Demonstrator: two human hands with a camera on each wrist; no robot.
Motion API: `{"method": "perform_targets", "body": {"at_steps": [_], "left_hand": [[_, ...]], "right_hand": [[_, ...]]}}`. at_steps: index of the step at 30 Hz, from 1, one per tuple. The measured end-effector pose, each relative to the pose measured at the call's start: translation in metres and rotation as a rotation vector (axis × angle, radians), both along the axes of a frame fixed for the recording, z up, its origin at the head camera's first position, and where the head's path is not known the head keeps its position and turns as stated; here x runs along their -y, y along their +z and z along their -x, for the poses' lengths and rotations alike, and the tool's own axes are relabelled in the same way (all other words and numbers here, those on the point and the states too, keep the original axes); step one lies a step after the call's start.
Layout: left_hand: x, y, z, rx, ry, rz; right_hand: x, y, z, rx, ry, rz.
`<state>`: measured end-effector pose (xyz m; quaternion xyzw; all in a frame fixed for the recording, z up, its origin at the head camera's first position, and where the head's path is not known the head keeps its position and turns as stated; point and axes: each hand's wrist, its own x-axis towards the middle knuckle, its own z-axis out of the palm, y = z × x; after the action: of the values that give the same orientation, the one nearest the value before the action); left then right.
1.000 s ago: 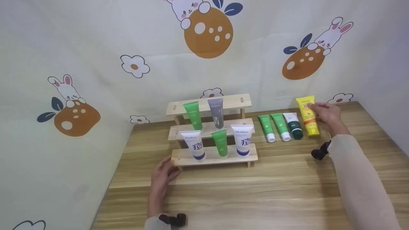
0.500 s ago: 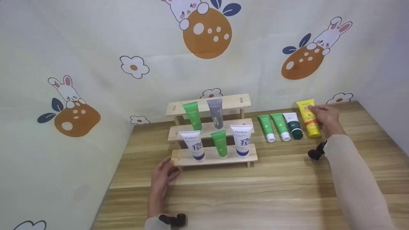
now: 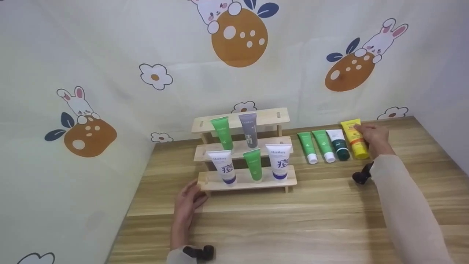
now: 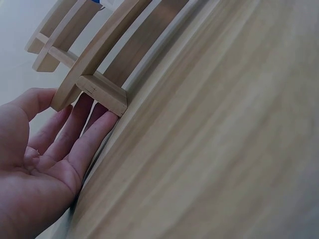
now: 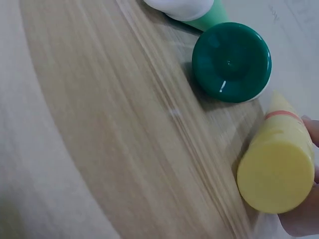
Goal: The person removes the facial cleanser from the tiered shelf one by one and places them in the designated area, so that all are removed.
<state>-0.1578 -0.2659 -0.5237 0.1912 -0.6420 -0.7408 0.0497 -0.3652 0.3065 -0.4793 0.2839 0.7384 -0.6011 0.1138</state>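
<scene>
My right hand (image 3: 377, 138) holds a yellow squeeze tube (image 3: 354, 136) by its right side, low at the table. In the right wrist view the tube's round yellow cap (image 5: 275, 177) faces the camera, beside a dark green cap (image 5: 231, 62). To its left lie a white and dark green tube (image 3: 338, 145) and two green tubes (image 3: 324, 146) with white caps. My left hand (image 3: 186, 200) grips the left end of the wooden tiered rack (image 3: 238, 186). In the left wrist view the thumb (image 4: 37, 99) lies against the bottom shelf's end, the other fingers under it by the leg (image 4: 102, 93).
On the rack's bottom step stand two white tubes (image 3: 280, 161) with a green tube (image 3: 253, 165) between them. The middle step bears a green tube (image 3: 222, 132) and a grey tube (image 3: 249, 130). A printed curtain (image 3: 285, 88) hangs behind the wooden table (image 3: 293, 227).
The yellow tube has come down to the table, its top end lowering into line with the other lying tubes. My right hand moved down with it. The left hand stayed at the rack.
</scene>
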Motion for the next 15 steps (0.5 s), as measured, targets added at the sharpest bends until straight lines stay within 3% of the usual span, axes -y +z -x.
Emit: {"method": "perform_targets", "body": {"at_steps": [9, 15], "left_hand": [[0.000, -0.001, 0.000, -0.008, -0.003, -0.007], [0.000, 0.000, 0.000, -0.012, 0.004, 0.000]], "right_hand": [[-0.005, 0.008, -0.010, -0.008, 0.013, 0.013], [-0.003, 0.024, -0.016, -0.074, 0.007, 0.031]]}}
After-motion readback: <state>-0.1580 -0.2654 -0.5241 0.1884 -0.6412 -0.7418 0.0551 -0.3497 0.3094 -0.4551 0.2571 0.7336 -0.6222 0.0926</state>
